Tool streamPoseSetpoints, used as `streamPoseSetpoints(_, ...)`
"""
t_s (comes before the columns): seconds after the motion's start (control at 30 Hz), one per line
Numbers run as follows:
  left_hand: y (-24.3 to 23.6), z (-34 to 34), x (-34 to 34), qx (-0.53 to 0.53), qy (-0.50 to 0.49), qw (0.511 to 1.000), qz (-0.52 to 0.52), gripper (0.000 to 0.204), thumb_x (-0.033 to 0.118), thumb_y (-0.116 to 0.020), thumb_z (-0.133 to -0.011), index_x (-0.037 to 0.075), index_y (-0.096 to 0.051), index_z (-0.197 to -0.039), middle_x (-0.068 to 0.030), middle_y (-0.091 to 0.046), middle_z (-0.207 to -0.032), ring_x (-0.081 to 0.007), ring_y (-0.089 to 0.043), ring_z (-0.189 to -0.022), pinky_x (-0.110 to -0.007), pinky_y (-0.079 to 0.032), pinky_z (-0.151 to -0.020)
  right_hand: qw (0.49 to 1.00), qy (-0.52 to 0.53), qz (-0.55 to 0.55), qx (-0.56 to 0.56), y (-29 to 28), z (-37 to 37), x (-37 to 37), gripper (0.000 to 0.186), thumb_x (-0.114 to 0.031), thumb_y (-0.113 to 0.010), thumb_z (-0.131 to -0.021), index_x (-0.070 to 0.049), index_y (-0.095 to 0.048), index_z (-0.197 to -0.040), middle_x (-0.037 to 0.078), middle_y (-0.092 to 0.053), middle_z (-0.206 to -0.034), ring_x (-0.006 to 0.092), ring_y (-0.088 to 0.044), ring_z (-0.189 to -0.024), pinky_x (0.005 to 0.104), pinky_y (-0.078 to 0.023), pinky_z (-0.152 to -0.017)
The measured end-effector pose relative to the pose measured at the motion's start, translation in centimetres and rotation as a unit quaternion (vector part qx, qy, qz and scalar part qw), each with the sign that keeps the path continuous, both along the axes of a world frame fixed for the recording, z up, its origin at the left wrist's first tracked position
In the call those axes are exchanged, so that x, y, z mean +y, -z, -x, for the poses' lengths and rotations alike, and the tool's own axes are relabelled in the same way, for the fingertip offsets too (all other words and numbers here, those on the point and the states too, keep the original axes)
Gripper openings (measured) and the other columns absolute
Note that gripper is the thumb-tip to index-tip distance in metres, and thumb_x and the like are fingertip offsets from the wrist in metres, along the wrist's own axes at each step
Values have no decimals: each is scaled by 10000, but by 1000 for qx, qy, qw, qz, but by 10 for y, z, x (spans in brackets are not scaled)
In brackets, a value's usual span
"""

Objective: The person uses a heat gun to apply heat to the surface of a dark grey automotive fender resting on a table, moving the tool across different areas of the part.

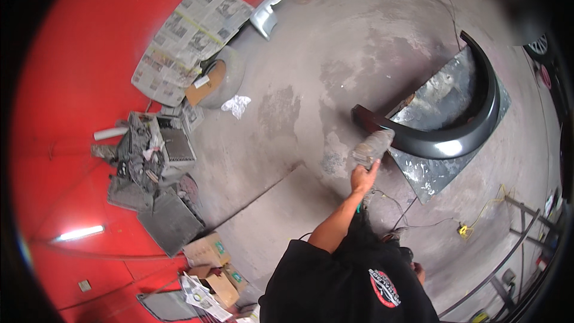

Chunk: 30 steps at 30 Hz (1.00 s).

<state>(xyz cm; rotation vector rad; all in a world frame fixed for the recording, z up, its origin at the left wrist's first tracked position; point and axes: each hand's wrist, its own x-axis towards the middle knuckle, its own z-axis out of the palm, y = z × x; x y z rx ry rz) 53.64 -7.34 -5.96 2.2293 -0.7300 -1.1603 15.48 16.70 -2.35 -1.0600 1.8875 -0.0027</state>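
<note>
Black shirt [326, 281]; left hand [362, 180] curled round grey bundle [374, 147]; right hand [420, 273] partly hidden

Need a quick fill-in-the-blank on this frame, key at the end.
1. The grey wad is held in the ____ hand.
2. The nearer curved panel is coloured ____.
3. The wall is coloured ____.
4. The cord connector is coloured ____.

Missing words: left; black; red; yellow.

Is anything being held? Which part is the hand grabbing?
The left hand holds a wrinkly-looking grayish thing by its lower end, nearest the wrist. The right hand is mostly hidden, so I can't tell.
</note>
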Motion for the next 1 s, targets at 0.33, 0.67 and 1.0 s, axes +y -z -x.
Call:
streamPoseSetpoints(0.33, -11, 36, -5, 32, 188, 981, 45, 657, 594, -589, -762, -2, -622, -1036, -218, -651, -968, -394, -607, -950, -430, -476, -822, 993, 117, 17, 16, -2, -2, 18, 471, -401, -548, -871, 38, -620, -1026, 198, -662, -845, 285, -644, -796, 367, -479, -732)
streamPoseSetpoints(0.67, 53, -69, -24, -129, -234, 964, 5, 708, 548, -556, -799, 9, -468, -1250, -228, -581, -1164, -391, -553, -1074, -442, -425, -924, 973, 212, 13, 92, 7, -8, 83, 441, -380, -559, -860, 26, -628, -1017, 206, -668, -891, 310, -654, -868, 372, -481, -783)
streamPoseSetpoints(1.0, 16, 4, 7, -94, 42, 993, 64, 672, 581, -593, -768, -18, -609, -1073, -233, -636, -1023, -375, -607, -972, -429, -455, -852, 981, 159, -3, 112, 7, -39, 79, 428, -391, -555, -856, 13, -640, -971, 191, -675, -874, 307, -660, -852, 377, -490, -758)
